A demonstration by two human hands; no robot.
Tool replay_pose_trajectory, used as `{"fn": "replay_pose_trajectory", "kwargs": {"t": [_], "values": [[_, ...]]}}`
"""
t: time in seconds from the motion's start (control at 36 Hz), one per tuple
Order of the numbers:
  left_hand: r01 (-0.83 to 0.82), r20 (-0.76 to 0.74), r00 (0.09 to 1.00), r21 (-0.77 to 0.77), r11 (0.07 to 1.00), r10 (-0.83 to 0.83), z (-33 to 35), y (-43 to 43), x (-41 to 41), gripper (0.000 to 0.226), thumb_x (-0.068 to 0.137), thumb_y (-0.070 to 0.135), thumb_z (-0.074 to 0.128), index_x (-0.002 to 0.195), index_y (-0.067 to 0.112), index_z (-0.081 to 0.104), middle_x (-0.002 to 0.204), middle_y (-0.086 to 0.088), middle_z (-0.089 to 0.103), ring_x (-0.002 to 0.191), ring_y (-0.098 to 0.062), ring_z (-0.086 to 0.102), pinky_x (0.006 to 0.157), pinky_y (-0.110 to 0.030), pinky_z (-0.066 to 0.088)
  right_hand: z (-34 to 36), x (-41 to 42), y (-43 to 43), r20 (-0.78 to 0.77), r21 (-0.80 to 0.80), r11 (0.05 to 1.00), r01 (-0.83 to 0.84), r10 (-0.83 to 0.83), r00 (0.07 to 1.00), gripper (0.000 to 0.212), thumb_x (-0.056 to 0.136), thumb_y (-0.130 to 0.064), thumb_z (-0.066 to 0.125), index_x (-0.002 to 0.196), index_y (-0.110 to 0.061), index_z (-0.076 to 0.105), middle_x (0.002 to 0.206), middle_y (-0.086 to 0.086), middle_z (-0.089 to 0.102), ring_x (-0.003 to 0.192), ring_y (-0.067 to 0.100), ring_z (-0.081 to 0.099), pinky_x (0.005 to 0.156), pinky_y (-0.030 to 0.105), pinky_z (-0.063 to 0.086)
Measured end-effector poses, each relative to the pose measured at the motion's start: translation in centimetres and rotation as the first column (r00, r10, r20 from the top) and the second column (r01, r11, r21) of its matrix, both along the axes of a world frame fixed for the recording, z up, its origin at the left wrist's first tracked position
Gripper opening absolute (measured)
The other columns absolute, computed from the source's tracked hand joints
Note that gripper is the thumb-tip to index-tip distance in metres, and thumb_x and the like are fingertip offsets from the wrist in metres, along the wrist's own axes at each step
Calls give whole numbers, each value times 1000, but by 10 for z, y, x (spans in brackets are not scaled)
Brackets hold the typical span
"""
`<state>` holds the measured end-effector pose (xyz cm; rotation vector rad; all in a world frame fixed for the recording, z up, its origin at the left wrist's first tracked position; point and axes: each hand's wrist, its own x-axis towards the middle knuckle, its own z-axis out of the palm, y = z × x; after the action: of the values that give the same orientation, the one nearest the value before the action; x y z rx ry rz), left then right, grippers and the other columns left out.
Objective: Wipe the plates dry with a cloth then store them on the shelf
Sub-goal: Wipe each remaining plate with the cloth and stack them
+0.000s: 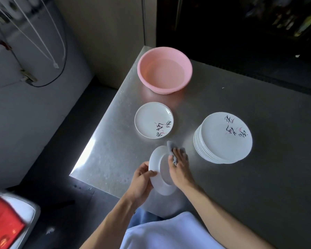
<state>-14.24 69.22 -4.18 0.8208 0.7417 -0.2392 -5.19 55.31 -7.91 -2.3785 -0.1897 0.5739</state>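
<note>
One plate at a time: the drying step is in hand at a steel table (115, 150). The left hand (142, 180) grips a white plate (159, 182) by its rim, with fingers curled behind and thumb on the near side. The plate is tilted up on edge above the table's near corner, its foot ring turned towards us. The right hand (180, 169) grips a bunched grey cloth (170, 146) and presses it to the plate's underside by the far rim.

At twelve o'clock from the held plate, a single plate (153, 120) lies flat and face up, its painted script showing. At two o'clock stands a tall stack of plates (223, 139), its top plate bearing the same pattern. Farther out at twelve o'clock sits a pink basin (164, 70) that seems to hold a little water.

We cannot tell which pile is dried and which is waiting. We judge that much of the work lies ahead, since both piles are on the table and no shelf is in view.

The next move, as we read it, calls for a firm hold on the rim while the cloth sweeps round the underside. The plate should then be turned so the cloth can reach its face.
</note>
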Motion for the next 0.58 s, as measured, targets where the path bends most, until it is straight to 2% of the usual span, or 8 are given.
{"fn": "replay_pose_trajectory", "kwargs": {"t": [0.08, 0.17, 0.25, 0.36, 0.42, 0.5, 0.53, 0.58], "values": [[91, 47, 994, 77, 993, -95, 5, 3, 7, 34, 96, -1, 58, 124, 11, 70, 120, -21, 73, 103, -32, 70, 91, -44, 54, 18, -13, 8, 83, 195, 963, -187, 174, 981, 70, 99, -60, 18, 155, -21, 35, 163, -12, 23, 153, 10, 13, 125, 35, 12], [158, 59, 983, 185, 970, -172, 5, 6, 7, 24, 89, 10, 74, 113, 9, 76, 115, -23, 74, 105, -35, 67, 92, -47, 48, 26, -23, 7, 292, 193, 859, -475, 412, 863, 57, 107, -47, 23, 150, -16, 44, 160, -9, 32, 153, 14, 18, 125, 32, 7], [168, 54, 983, 136, 976, -176, 0, 11, 4, 35, 91, 8, 68, 126, 9, 71, 125, -26, 70, 109, -37, 67, 97, -53, 50, 17, -11, 7, 269, 57, 932, -358, 331, 905, 63, 104, -52, 21, 151, -16, 43, 161, -4, 32, 153, 20, 21, 124, 42, 13], [173, 52, 982, 116, 978, -180, 0, 10, 5, 48, 89, 11, 67, 137, 16, 67, 130, -23, 69, 110, -36, 67, 97, -56, 49, 14, 1, 7, -13, -191, 979, -72, 71, 997, 70, 101, -53, 16, 158, -12, 24, 166, 5, 21, 153, 24, 18, 123, 40, 11], [161, 46, 985, 120, 980, -167, -2, 9, 4, 45, 87, 10, 69, 133, 12, 68, 126, -24, 70, 108, -36, 68, 97, -55, 50, 21, -8, 6, 81, -95, 975, -202, 210, 974, 75, 101, -59, 10, 157, -11, 26, 165, 4, 22, 154, 23, 16, 125, 38, 10], [108, 25, 993, 160, 981, -114, -6, 6, 2, 35, 78, 4, 73, 113, -1, 73, 113, -28, 73, 103, -40, 69, 92, -49, 55, 25, -32, 0, 325, -1, 841, -541, 512, 795, 62, 106, -51, 18, 154, -16, 36, 164, -2, 26, 154, 21, 15, 125, 39, 10], [89, 25, 995, 166, 982, -94, -7, 6, 2, 33, 76, 1, 72, 109, -3, 73, 111, -29, 73, 102, -41, 69, 91, -48, 56, 25, -36, -3, 354, -24, 808, -589, 558, 751, 58, 107, -47, 20, 154, -19, 37, 164, -4, 25, 154, 19, 13, 125, 37, 6], [63, 45, 997, 127, 990, -69, -8, 4, 1, 31, 81, -2, 70, 112, -4, 71, 112, -29, 72, 102, -39, 68, 88, -45, 56, 19, -35, -3, 343, -50, 852, -521, 505, 792, 55, 107, -47, 22, 154, -22, 37, 165, -6, 22, 154, 19, 11, 125, 38, 6]]}}
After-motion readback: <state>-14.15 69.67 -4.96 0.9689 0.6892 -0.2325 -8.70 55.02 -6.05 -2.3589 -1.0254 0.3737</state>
